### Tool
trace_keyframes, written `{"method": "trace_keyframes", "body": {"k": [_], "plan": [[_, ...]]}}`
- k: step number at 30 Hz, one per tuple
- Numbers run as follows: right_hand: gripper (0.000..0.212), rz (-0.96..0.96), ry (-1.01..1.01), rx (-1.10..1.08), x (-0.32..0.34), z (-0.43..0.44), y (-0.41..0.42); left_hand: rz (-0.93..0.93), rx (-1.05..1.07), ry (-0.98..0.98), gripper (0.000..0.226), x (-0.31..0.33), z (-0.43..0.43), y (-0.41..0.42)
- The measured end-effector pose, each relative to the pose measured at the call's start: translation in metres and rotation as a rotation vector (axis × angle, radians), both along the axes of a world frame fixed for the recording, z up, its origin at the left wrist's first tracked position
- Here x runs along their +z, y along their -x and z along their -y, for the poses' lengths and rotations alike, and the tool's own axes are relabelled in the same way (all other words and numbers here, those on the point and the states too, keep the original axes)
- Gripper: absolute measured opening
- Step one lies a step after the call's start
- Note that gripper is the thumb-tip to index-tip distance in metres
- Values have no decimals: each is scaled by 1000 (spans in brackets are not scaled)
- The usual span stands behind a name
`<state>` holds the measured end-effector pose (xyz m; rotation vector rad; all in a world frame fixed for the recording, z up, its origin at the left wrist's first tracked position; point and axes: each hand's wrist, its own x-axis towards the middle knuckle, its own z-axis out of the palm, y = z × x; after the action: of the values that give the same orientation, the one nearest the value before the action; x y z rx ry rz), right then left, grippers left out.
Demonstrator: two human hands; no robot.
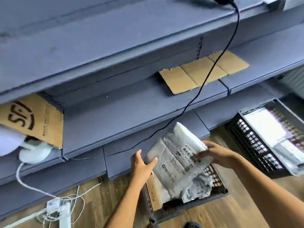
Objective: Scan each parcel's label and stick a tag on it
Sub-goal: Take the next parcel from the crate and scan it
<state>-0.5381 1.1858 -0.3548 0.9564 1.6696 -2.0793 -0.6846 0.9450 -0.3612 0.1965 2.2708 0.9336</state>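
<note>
Parcel (171, 145), crinkled white with barcoded label (185, 159), is gripped by right hand (217, 155); left hand (141, 164) spread beside it.

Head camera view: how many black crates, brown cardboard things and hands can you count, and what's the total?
Black crates: 2, the near crate and the right crate.
Brown cardboard things: 3, the flat sheet, the printed box, the small box in the near crate.
Hands: 2, the left hand and the right hand, which holds the white parcel.
Total: 7.
</note>
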Motion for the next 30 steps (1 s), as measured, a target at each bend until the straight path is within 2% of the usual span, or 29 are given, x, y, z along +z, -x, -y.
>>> {"method": "trace_keyframes", "body": {"k": [2, 3, 5, 7, 8, 11, 12, 14, 15, 18, 20, 22, 25, 26, 30], "plan": [[37, -73, 27, -2, 57, -7, 3, 23, 53, -53, 84, 45, -1, 4], [34, -108, 24, 3, 87, -10, 4, 27, 69, -90, 85, 70, -1, 5], [43, -165, 10, 32, 133, -17, 9, 27, 68, -179, 76, 112, -3, 8], [60, -218, -9, 85, 181, -25, 13, 46, 21, -267, 51, 158, -5, 11], [61, -236, -33, 112, 203, -28, 13, 46, -6, -296, 44, 178, -7, 13], [39, -304, -89, 103, 257, -37, 18, -3, -18, -392, 38, 227, -13, 16], [44, -329, -109, 104, 270, -39, 19, -5, 1, -429, 37, 239, -13, 17], [59, -376, -156, 124, 290, -44, 24, 27, -3, -485, 38, 260, -14, 20], [59, -385, -171, 127, 297, -46, 27, 64, -28, -499, 44, 267, -14, 22], [43, -426, -239, 74, 316, -50, 41, 129, -96, -479, 80, 282, -13, 32], [39, -469, -281, 1, 323, -49, 50, 163, -85, -517, 90, 284, -17, 40], [43, -499, -304, -101, 322, -49, 61, 197, -81, -550, 82, 286, -23, 43], [47, -521, -359, -274, 320, -52, 79, 232, -48, -612, 51, 287, -40, 50], [47, -538, -365, -331, 319, -54, 86, 219, -39, -653, 48, 287, -47, 54], [43, -568, -331, -448, 320, -68, 103, 142, 3, -789, 62, 291, -75, 62]]}}
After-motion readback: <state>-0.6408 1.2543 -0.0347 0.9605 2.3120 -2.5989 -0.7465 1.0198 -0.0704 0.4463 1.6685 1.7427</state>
